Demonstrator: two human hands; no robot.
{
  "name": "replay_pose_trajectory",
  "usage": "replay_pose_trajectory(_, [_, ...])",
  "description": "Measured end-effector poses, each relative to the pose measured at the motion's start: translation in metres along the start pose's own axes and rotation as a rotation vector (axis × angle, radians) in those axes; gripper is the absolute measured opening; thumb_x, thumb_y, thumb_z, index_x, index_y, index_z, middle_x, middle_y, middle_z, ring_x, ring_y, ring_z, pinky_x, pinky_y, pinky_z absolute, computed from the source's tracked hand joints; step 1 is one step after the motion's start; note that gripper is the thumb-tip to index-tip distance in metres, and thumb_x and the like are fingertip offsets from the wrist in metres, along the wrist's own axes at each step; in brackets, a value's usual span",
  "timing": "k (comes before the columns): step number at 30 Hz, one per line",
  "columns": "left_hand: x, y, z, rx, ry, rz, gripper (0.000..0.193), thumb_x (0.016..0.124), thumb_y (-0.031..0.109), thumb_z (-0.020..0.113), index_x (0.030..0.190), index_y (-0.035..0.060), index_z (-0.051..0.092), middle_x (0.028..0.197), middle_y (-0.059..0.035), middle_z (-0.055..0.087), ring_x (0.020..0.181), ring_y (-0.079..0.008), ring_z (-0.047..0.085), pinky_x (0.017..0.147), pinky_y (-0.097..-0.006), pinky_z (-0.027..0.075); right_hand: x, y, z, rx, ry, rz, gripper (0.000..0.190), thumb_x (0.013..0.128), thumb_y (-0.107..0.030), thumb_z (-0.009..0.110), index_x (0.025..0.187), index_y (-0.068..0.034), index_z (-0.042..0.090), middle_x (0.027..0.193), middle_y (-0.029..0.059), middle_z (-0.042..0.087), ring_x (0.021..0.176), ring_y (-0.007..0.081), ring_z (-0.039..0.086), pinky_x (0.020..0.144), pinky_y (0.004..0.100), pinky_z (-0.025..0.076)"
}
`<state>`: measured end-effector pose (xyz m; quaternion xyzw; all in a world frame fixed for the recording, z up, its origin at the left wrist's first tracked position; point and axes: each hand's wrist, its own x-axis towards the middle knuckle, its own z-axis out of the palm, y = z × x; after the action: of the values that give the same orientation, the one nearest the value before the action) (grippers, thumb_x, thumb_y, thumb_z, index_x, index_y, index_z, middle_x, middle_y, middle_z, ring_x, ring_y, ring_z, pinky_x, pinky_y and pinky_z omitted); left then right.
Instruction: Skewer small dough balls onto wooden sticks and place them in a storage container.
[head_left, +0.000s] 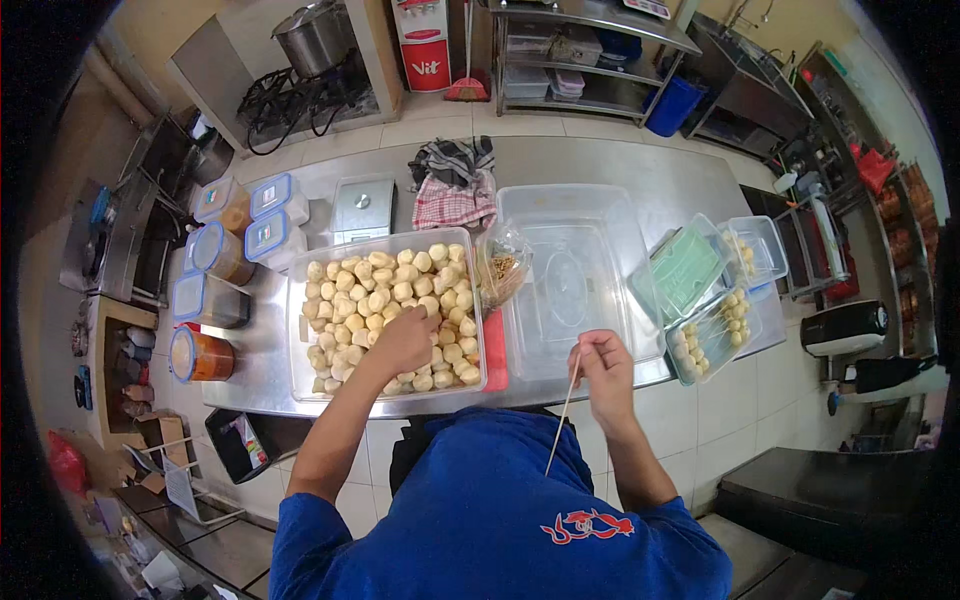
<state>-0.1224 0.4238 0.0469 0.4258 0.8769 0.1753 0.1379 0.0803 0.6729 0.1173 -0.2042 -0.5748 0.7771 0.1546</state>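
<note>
My left hand (409, 341) reaches into a clear plastic tub (480, 375) filled with pale round balls (363, 306); its fingertips touch the balls, and whether they grip one cannot be told. A thin wooden skewer (564, 416) is pinched in my right hand (602, 364), slanting down towards my body, with no ball seen on it. That hand is over the near edge of a large clear plastic lid or tray (566, 285). Farther right, skewered balls (731, 319) lie in a rectangular container (716, 367).
A steel table (637, 161) holds a kitchen scale (363, 202), cloths (454, 187), a plastic bag (504, 270), and blue-lidded containers (276, 232) at the left. Green-tinted containers (679, 270) stand at the right. Beyond is a stove (300, 97) with a pot (315, 41).
</note>
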Motion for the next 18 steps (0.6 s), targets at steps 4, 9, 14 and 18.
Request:
replay_pose_trajectory(4, [-0.003,0.005,-0.005,0.106,-0.079,0.022,0.028,0.069,0.002,0.056,0.095,0.0052,0.067,0.092,-0.0148,0.056,0.093,-0.0317,0.056,0.081,-0.0412,0.047,-0.019,0.0,0.018,0.114,-0.098,0.097,0.013,0.092,-0.005,0.053,0.106,-0.003,0.053,0.084,0.0049,0.06,0.067,0.0076,0.054,0.056,0.0204,0.045])
replay_pose_trajectory(9, [0.002,-0.003,-0.009,0.13,-0.241,0.063,0.032,0.069,0.0,0.059,0.099,0.005,0.067,0.097,-0.0134,0.054,0.092,-0.0296,0.057,0.08,-0.0399,0.048,-0.031,0.016,0.017,0.053,-0.345,0.205,0.01,0.092,-0.005,0.054,0.101,-0.001,0.054,0.079,0.0052,0.061,0.066,0.0093,0.056,0.059,0.0222,0.047])
replay_pose_trajectory(14, [0.002,-0.003,-0.016,0.03,-0.161,0.061,0.03,0.069,0.001,0.065,0.099,0.003,0.065,0.102,-0.013,0.055,0.093,-0.0309,0.059,0.08,-0.0376,0.048,-0.017,0.011,0.023,-0.026,-0.347,0.194,0.01,0.092,-0.005,0.055,0.1,-0.001,0.056,0.077,0.0048,0.061,0.063,0.0094,0.057,0.057,0.023,0.046])
replay_pose_trajectory(18, [-0.003,0.003,-0.039,-0.421,-0.007,0.043,0.032,0.073,0.006,0.071,0.103,0.0018,0.063,0.103,-0.0112,0.061,0.094,-0.0242,0.061,0.081,-0.0314,0.048,0.001,0.01,0.036,-0.344,-0.27,-0.052,0.009,0.088,-0.008,0.06,0.093,-0.001,0.061,0.076,0.0058,0.063,0.063,0.0132,0.06,0.057,0.0266,0.047])
